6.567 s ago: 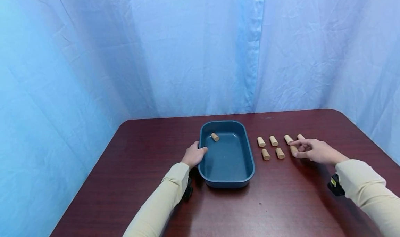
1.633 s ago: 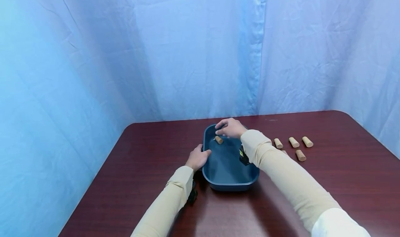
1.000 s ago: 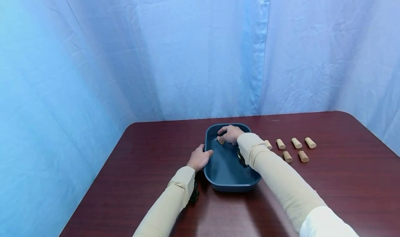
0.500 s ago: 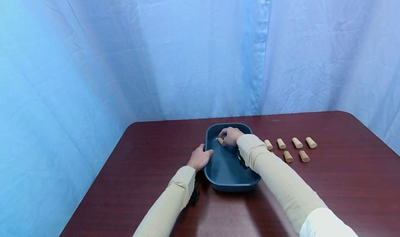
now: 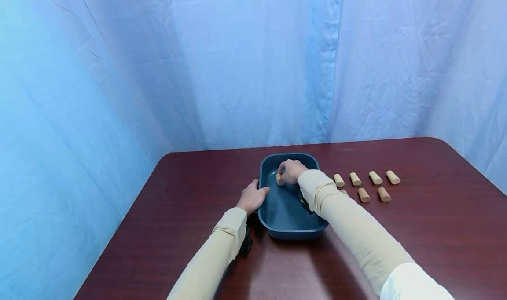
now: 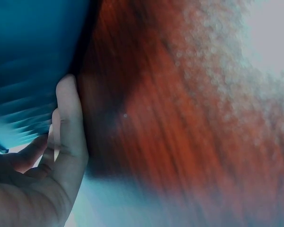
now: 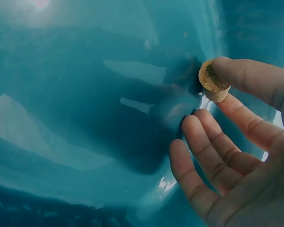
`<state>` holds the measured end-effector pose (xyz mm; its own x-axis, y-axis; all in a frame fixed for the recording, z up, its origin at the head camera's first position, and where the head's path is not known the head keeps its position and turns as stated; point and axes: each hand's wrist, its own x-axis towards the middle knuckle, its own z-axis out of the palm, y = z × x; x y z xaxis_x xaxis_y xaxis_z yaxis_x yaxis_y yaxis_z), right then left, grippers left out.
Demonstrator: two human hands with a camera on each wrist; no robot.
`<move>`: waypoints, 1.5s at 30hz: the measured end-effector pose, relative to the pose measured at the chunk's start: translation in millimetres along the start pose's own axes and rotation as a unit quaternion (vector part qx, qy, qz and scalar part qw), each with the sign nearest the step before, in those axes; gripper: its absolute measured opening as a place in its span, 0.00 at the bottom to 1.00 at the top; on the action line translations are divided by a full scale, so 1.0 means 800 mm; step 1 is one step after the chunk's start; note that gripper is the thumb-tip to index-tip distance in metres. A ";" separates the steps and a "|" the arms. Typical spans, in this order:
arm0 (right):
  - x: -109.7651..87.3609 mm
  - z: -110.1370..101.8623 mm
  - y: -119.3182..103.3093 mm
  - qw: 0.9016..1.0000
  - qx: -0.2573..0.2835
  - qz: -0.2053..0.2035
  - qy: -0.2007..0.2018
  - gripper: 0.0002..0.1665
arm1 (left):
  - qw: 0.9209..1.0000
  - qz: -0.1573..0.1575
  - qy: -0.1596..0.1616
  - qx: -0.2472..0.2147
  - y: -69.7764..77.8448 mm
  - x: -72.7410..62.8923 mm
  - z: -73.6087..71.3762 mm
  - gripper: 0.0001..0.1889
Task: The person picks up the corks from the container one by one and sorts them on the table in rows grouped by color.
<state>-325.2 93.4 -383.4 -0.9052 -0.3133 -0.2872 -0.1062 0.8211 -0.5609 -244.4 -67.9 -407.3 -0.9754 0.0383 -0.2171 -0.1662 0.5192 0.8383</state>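
Observation:
A small tapered cork (image 7: 214, 81) is pinched between thumb and forefinger of my right hand (image 5: 292, 171), inside the dark blue rectangular tub (image 5: 293, 235). In the head view this cork shows low in the far left part of the tub, partly covered by the fingers. The right wrist view has the other fingers half bent beside it, over the shiny bottom. My left hand (image 5: 252, 197) grips the tub's left side, thumb over the rim. In the left wrist view the fingers (image 6: 68, 113) of that hand lie along the ribbed outer wall.
Several corks (image 5: 363, 195) lie in two rows on the dark red wooden table (image 5: 190, 203), right of the tub. The right sleeve (image 5: 348, 216) crosses the tub's right rim and partly hides the nearest cork. Light blue curtains (image 5: 245, 62) hang behind and to the left.
My right hand has come from the corks at right into the tub, lowered, and closed thumb and forefinger on the cork there. My left hand keeps its grip on the rim.

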 end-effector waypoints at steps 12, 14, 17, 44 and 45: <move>-0.027 -0.034 -0.024 0.999 0.022 -0.035 0.015 0.18 | 1.000 -0.004 0.006 0.007 0.005 0.004 -0.004 0.27; -0.030 -0.038 -0.025 0.999 0.021 -0.046 0.019 0.18 | 1.000 -0.005 0.007 0.006 0.004 0.005 -0.004 0.27; -0.033 -0.044 -0.026 0.998 0.014 -0.056 0.024 0.19 | 1.000 -0.008 0.007 0.004 0.004 0.005 -0.004 0.28; -0.087 -0.100 0.031 0.993 0.012 -0.103 0.050 0.26 | 1.000 -0.007 -0.003 -0.002 -0.002 0.003 -0.001 0.29; -0.089 -0.101 0.037 0.993 0.011 -0.104 0.050 0.26 | 1.000 -0.007 -0.004 -0.002 -0.002 0.002 -0.001 0.29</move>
<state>-297.3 178.6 -316.6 -0.9007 -0.4259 -0.0856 -0.2874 0.7318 -0.6179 -246.0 -68.9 -408.5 -0.9717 0.0381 -0.2332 -0.1805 0.5171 0.8367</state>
